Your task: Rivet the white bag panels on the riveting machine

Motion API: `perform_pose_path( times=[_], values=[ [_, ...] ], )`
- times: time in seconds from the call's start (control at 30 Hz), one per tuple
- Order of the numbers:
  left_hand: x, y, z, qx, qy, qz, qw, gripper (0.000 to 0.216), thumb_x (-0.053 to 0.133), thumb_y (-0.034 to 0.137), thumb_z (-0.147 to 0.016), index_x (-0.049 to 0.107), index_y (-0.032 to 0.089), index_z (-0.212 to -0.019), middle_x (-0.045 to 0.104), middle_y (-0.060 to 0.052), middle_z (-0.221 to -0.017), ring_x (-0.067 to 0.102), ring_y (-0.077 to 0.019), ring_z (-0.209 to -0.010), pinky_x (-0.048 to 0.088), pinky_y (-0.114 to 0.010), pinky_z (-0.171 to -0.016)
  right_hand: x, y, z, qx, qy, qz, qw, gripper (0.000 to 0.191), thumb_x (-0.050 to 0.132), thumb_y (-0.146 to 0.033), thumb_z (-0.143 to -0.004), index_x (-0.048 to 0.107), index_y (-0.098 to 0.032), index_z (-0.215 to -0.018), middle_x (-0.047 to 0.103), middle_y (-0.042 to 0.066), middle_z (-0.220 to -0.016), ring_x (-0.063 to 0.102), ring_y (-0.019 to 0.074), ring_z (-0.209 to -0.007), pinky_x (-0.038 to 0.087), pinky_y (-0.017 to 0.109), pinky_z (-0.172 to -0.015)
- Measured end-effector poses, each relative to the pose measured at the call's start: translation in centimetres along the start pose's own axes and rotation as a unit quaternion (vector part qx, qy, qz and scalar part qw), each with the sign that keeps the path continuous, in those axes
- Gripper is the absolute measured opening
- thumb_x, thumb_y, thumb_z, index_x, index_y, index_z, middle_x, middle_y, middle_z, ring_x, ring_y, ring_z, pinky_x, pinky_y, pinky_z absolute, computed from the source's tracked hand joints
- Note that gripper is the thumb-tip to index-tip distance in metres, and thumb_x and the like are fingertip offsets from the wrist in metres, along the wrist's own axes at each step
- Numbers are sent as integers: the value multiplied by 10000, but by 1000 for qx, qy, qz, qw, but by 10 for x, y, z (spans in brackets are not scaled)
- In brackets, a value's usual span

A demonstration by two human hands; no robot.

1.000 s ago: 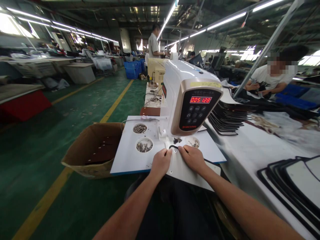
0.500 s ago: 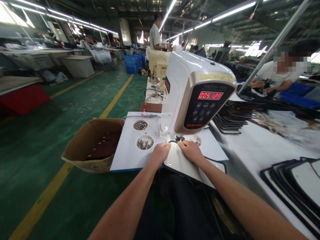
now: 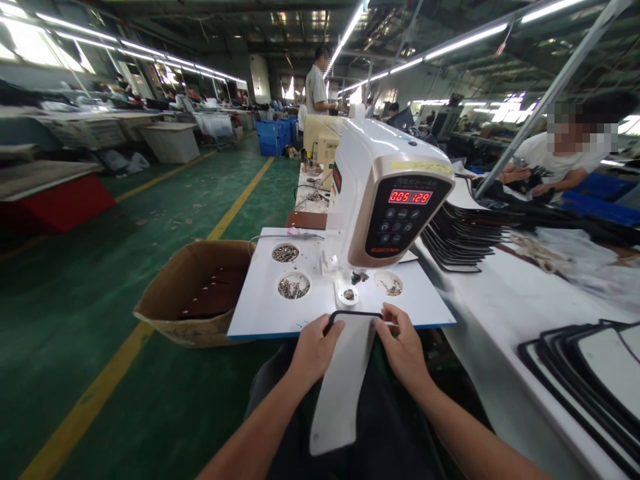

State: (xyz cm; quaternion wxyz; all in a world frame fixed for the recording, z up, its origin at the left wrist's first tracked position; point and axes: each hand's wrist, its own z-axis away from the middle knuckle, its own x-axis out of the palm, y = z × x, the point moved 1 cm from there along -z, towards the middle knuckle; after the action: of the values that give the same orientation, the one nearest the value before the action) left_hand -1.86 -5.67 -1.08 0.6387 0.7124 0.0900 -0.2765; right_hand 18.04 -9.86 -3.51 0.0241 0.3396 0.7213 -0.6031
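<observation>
Both hands grip a white panel with black edging (image 3: 345,373) by its far corners, and its lower part hangs over my lap. My left hand (image 3: 316,347) pinches the left corner between thumb and fingers. At the right corner, my right hand (image 3: 401,343) is closed on the edge. Just beyond the panel stands a white riveting machine (image 3: 385,173) with a lit red display. Its lower die (image 3: 349,293) is uncovered on the white work board (image 3: 320,313). Round wells in the board hold small metal pieces (image 3: 294,287).
A cardboard box (image 3: 195,320) with dark red pieces inside stands to the left on the green floor. Stacked black-edged panels (image 3: 463,237) lie on the white table (image 3: 480,300) at the right, with more (image 3: 575,380) nearer. A co-worker (image 3: 565,150) is beyond that table.
My hands have drawn the panel back from the machine's die toward my lap. The panel now hangs lengthwise between my hands, and the die has come into view. The display reads the same.
</observation>
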Motion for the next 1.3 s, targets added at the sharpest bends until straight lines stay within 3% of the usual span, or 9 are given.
perform_pose_path(
  times=[0.1, 0.2, 0.53, 0.67, 1.0, 1.17, 1.3],
  values=[
    [6, 16, -10, 67, -44, -38, 996, 354, 401, 461, -914, 577, 196, -758, 649, -12, -773, 551, -162, -743, 363, -275, -677, -4, -16, -11, -117, -79, 85, 986, 355, 513, -493, -918, 626, -215, -1108, 670, 84, -1078, 599, 222, -998, 437, 343, -892],
    [10, 22, -24, 68, -45, -43, 996, 347, 387, 461, -919, 580, 201, -791, 668, -26, -812, 567, -169, -760, 362, -278, -677, 1, -26, -28, -110, -156, 146, 971, 383, 406, -506, -968, 631, -221, -846, 670, 34, -796, 599, 183, -767, 424, 295, -740],
    [8, 4, -58, 6, -10, -109, 994, 428, 323, 496, -922, 500, 204, -664, 583, -6, -670, 495, -149, -658, 282, -276, -612, 25, -11, -78, -48, -111, 121, 985, 524, 364, -554, -954, 439, -197, -578, 515, -15, -581, 469, 134, -613, 308, 260, -594],
    [8, 2, -73, -1, 12, -135, 991, 454, 313, 511, -918, 526, 204, -661, 621, -29, -708, 505, -159, -673, 290, -283, -624, 33, -9, -97, -47, -109, 150, 982, 470, 408, -451, -935, 448, -189, -547, 534, -2, -578, 463, 131, -609, 288, 271, -593],
    [9, -7, -88, 4, -21, -105, 994, 456, 331, 476, -905, 593, 193, -664, 690, -56, -774, 579, -179, -751, 355, -279, -679, 37, -6, -108, -23, -155, 160, 975, 427, 433, -377, -892, 562, -172, -540, 659, 48, -639, 539, 147, -640, 319, 262, -584],
    [5, -2, -83, -3, -21, -118, 993, 472, 326, 499, -904, 570, 191, -642, 648, -36, -706, 557, -170, -707, 339, -277, -640, 38, -10, -105, -20, -146, 149, 978, 449, 421, -422, -914, 621, -171, -599, 696, 63, -711, 564, 163, -684, 350, 263, -616],
    [-25, -2, -52, 31, -68, -157, 985, 387, 424, 521, -874, 606, 201, -756, 675, -33, -781, 585, -178, -737, 337, -276, -640, 14, 0, -94, 12, -106, 130, 986, 539, 350, -527, -942, 636, -176, -648, 687, 60, -721, 573, 186, -693, 372, 273, -610]
  ],
)
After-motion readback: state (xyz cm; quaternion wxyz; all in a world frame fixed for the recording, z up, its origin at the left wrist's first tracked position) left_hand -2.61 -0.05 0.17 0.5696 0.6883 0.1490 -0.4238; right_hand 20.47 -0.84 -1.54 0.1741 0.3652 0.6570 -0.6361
